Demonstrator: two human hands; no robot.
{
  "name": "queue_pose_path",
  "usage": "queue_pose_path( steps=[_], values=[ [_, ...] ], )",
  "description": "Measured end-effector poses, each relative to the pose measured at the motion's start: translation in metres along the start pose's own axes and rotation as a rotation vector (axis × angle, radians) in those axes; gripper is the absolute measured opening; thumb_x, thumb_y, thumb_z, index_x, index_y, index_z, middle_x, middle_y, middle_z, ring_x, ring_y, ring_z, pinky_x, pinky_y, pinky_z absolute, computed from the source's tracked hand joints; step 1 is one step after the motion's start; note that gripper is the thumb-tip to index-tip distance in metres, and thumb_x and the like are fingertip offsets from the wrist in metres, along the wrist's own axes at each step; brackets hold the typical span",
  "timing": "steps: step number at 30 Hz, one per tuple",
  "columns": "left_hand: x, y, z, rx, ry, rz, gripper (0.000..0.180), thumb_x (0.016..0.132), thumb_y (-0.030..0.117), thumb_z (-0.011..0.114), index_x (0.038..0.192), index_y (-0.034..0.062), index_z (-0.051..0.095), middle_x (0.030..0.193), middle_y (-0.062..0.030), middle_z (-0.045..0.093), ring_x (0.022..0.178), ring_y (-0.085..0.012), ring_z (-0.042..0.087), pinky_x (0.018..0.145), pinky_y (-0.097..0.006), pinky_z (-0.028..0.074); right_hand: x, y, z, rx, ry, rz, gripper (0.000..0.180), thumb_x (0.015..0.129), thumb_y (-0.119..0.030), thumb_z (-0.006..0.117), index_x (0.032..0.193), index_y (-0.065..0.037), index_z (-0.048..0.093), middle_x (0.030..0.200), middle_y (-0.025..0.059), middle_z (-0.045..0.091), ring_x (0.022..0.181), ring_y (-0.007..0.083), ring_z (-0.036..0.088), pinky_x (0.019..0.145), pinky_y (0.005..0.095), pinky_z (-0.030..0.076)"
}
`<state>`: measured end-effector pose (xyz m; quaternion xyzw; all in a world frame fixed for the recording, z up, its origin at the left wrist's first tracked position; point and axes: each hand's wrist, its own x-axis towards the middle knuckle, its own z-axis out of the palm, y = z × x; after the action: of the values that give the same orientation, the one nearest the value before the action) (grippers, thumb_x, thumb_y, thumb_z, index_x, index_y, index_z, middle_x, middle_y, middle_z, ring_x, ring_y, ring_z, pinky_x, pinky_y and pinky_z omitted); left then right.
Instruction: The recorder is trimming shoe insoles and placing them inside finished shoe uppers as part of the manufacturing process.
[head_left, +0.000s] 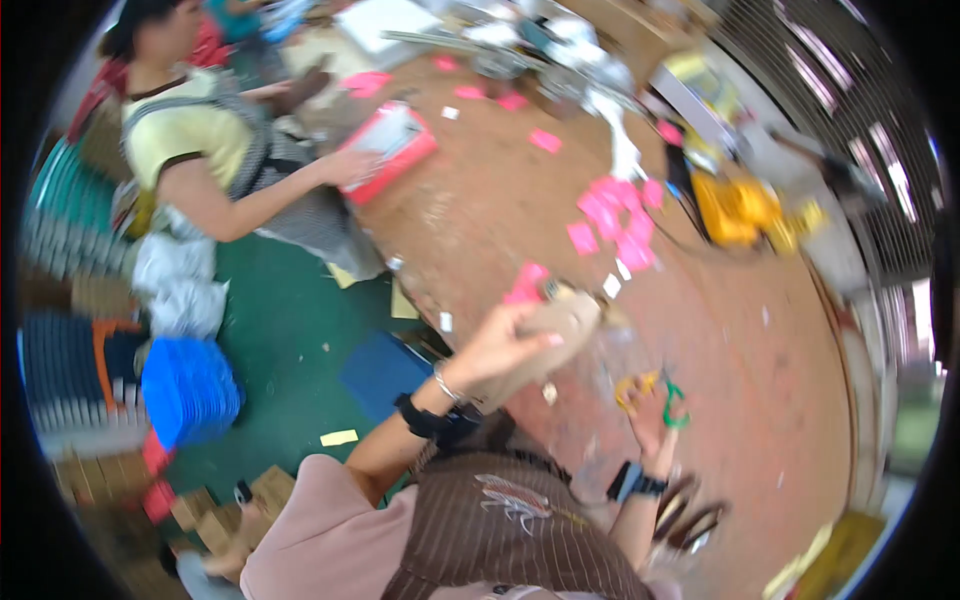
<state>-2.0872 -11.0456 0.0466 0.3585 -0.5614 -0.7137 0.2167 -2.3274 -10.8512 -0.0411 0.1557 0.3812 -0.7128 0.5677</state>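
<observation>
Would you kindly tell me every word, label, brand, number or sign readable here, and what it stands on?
None can be read.
Brown item in the left hand: no legible lettering.
Pale design on the striped apron: too blurred to tell whether it holds letters.
Small white squares on the table: too small.

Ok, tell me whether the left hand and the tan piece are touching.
Touching. The head view shows it: the left hand grips the tan piece, and a digit lies across its upward face with no gap visible.

Grn floor [270,400] at L, lg reddish-brn worktable [745,340] ctr, slatted windows [835,110] R w/ bright gaps.
</observation>
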Motion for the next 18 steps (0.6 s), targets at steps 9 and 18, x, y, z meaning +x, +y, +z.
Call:
queue_pose_path(
  steps=[9, 18],
  values=[
    [-0.031, -0.013, 0.01, -0.077, -0.166, -0.018, 0.027, 0.084, 0.011, 0.067, 0.108, -0.0025, 0.062, 0.096, -0.0041, 0.066, 0.084, -0.0083, 0.061, 0.074, -0.024, 0.051, -0.013, 0.043, -0.099, -1.037, 0.298, -0.322, 0.075, 0.085, -0.033, 0.067, 0.143, -0.01, 0.025, 0.089, 0.0032, 0.055, 0.07, 0.0119, 0.054, 0.065, 0.0317, 0.048],
    [-0.04, -0.021, 0.036, -0.045, -0.244, -0.044, 0.025, 0.085, 0.009, 0.066, 0.108, -0.0025, 0.06, 0.097, -0.0059, 0.067, 0.084, -0.0098, 0.063, 0.073, -0.025, 0.052, -0.105, 0.078, -0.034, -0.601, -0.365, -0.363, 0.107, 0.063, -0.059, 0.077, 0.139, -0.005, 0.025, 0.103, 0.003, 0.051, 0.091, 0.0126, 0.048, 0.072, 0.0265, 0.039]
  ],
)
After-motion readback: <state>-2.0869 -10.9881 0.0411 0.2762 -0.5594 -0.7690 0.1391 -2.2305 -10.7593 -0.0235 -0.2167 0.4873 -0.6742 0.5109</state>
